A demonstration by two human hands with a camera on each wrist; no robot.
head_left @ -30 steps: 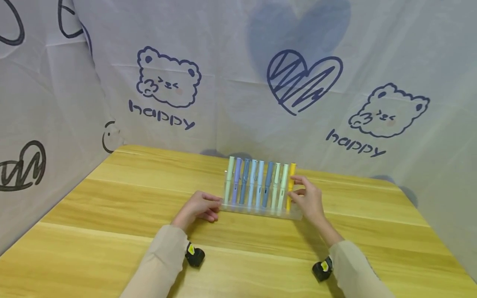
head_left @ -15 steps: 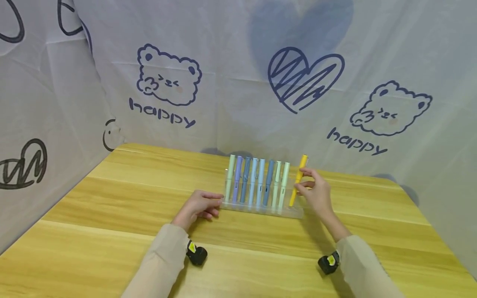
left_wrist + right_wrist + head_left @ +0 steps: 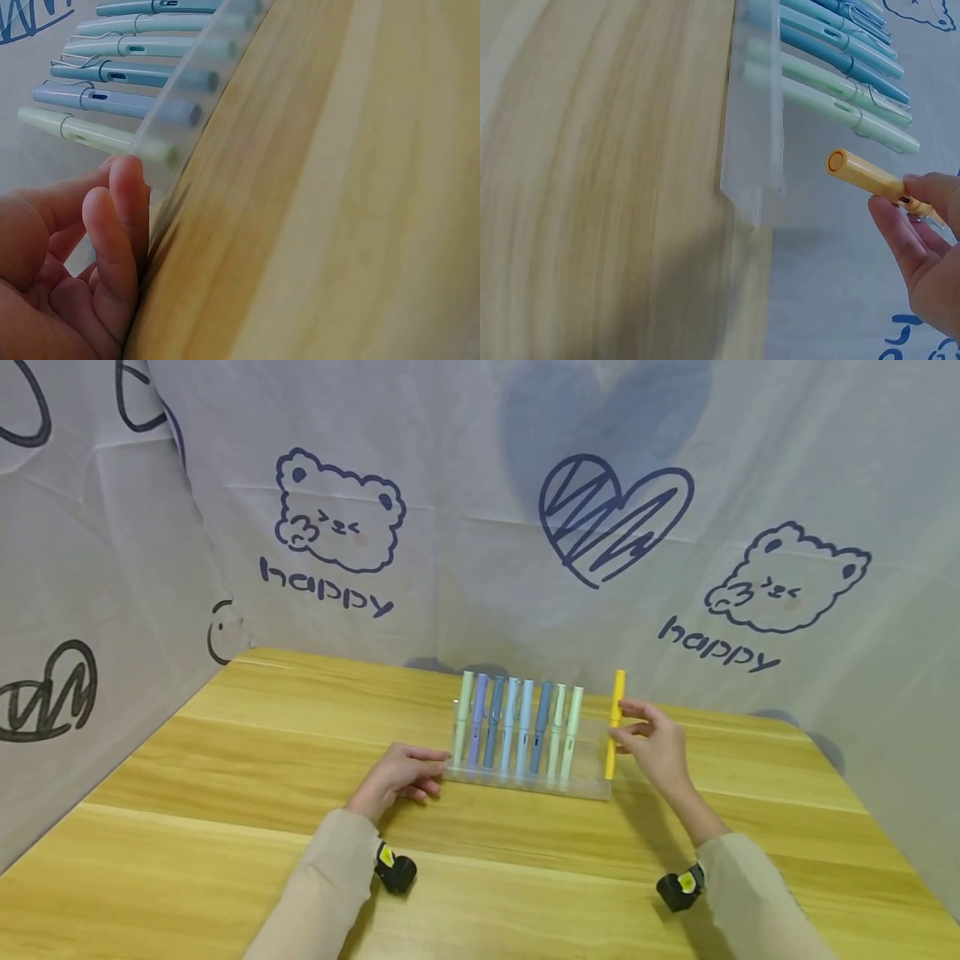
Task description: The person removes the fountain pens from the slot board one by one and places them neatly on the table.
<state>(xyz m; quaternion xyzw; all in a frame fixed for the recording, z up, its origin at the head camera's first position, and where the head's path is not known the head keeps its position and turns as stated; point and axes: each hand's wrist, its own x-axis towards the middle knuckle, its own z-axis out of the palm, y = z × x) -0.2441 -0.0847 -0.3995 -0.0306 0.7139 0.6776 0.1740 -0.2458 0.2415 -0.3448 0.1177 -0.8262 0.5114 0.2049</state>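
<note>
A clear plastic pen stand (image 3: pixel 555 783) holds a row of capped pens in green, purple and blue shades, among them a pale green pen (image 3: pixel 571 735) at the right of the row. At the stand's left end my left hand (image 3: pixel 405 774) pinches its edge; in the left wrist view those fingers (image 3: pixel 116 240) are bent beside the lip. Between the thumb and fingers of my right hand (image 3: pixel 657 746) is a yellow pen (image 3: pixel 615 727), held nearly upright just off the stand's right end. The right wrist view shows the yellow pen (image 3: pixel 866 176) apart from the stand.
The stand rests on a wood-grain table (image 3: pixel 510 877). Behind it hangs a pale cloth (image 3: pixel 465 568) with bear and heart drawings, and more cloth hangs at the left. Each wrist wears a small black camera (image 3: pixel 395 872).
My right hand has drawn the yellow pen out of the right end of the row and moved it to the right. The left hand has stayed at the stand's left end.
</note>
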